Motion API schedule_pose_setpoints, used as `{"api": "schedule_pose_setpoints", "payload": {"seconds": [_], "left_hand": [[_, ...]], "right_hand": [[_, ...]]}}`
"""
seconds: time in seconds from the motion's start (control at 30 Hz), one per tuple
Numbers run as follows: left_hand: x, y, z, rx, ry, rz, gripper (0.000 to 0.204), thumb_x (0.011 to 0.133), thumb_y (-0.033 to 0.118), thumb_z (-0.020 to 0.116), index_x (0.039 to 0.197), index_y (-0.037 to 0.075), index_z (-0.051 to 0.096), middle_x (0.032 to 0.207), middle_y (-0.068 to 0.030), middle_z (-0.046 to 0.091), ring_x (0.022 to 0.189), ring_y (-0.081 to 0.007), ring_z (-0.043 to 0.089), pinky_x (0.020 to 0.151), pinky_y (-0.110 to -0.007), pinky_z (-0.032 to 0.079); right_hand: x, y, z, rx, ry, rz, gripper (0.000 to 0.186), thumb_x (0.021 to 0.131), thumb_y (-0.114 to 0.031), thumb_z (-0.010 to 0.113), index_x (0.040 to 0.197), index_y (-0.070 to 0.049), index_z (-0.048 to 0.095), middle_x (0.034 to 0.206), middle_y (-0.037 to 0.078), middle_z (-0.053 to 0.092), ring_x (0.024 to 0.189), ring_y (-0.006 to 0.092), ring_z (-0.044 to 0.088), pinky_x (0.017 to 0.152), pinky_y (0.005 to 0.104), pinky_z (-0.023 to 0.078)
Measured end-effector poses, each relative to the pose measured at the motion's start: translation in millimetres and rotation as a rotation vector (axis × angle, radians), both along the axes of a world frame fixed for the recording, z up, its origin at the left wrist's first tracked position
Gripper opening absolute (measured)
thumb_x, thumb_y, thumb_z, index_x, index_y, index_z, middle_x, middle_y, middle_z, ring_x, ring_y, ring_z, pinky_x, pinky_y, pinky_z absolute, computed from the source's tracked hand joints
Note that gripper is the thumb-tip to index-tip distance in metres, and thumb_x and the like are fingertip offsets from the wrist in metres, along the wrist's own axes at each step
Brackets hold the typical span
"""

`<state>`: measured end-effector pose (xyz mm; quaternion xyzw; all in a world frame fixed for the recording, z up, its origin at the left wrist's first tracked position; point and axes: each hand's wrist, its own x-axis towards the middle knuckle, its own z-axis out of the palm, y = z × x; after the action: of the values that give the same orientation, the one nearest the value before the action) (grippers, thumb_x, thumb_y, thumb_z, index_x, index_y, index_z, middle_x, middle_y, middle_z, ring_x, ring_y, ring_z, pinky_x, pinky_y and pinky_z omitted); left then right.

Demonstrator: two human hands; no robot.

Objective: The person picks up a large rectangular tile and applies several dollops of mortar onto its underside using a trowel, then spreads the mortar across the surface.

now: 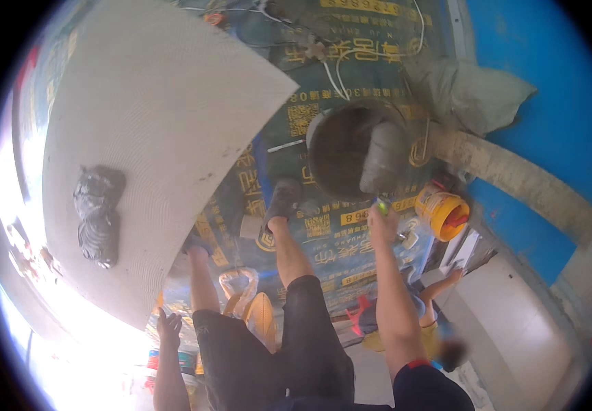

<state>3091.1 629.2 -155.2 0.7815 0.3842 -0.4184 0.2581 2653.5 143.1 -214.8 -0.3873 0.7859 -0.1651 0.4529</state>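
Note:
My right hand [382, 223] is wrapped around the green handle of a trowel [382, 205]. A thick load of wet grey mortar [385, 156] hides its blade, which is held over the right part of a dark round bucket [328, 179]. On the left, a large pale tile or slab [138, 89] carries fine curved ridges and a lumpy double heap of grey mortar [97, 212]. My left hand [169, 326] is low beside the slab's lower edge, fingers apart, with nothing in it.
Printed dark green sheeting [350, 233] covers the floor. Right of the bucket are a yellow pail [446, 216], a crumpled grey sack [477, 96], a long dusty board [515, 178] and blue sheeting [515, 41]. Another person [422, 312] is at lower right. White cables [337, 75] lie beyond the bucket.

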Motion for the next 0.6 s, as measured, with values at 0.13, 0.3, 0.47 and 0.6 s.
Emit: {"api": "schedule_pose_setpoints", "payload": {"seconds": [0.13,0.3,0.47,0.6], "left_hand": [[21.0,58.0,-25.5,-0.136,0.033,0.154,0.074,0.093,0.054,0.049,0.141,0.002,0.027,0.129,-0.0219,0.049,0.111,-0.0307,0.057,0.093,-0.040,0.047],[47.7,116.4,-55.4,-0.156,0.018,0.355,0.086,0.088,0.062,0.050,0.145,0.003,0.022,0.141,-0.0237,0.040,0.124,-0.0364,0.048,0.100,-0.044,0.041],[60.9,48.0,-66.4,-0.263,0.087,0.808,0.089,0.090,0.059,0.050,0.146,0.000,0.015,0.150,-0.0238,0.024,0.138,-0.0382,0.026,0.111,-0.050,0.024],[83.2,81.6,-67.7,-0.299,-0.078,1.069,0.080,0.093,0.052,0.048,0.145,0.000,0.019,0.150,-0.0232,0.023,0.141,-0.0365,0.021,0.113,-0.051,0.019]], "right_hand": [[-5.8,22.7,40.8,-0.069,0.223,0.122,0.025,0.079,-0.021,0.061,0.089,0.002,0.057,0.073,0.007,0.054,0.063,0.0150,0.052,0.057,0.0326,0.042],[107.2,63.1,114.7,-0.020,0.011,0.211,0.018,0.076,-0.015,0.059,0.086,0.001,0.057,0.068,0.003,0.053,0.058,0.0127,0.051,0.055,0.0288,0.042],[219.5,88.0,138.2,0.046,-0.169,0.518,0.014,0.076,-0.013,0.060,0.084,-0.002,0.058,0.067,0.001,0.054,0.058,0.0098,0.050,0.054,0.0262,0.040],[355.3,134.0,126.3,0.026,-0.191,0.913,0.013,0.076,-0.016,0.061,0.081,-0.004,0.060,0.068,0.006,0.058,0.061,0.0159,0.055,0.059,0.0308,0.044]]}}
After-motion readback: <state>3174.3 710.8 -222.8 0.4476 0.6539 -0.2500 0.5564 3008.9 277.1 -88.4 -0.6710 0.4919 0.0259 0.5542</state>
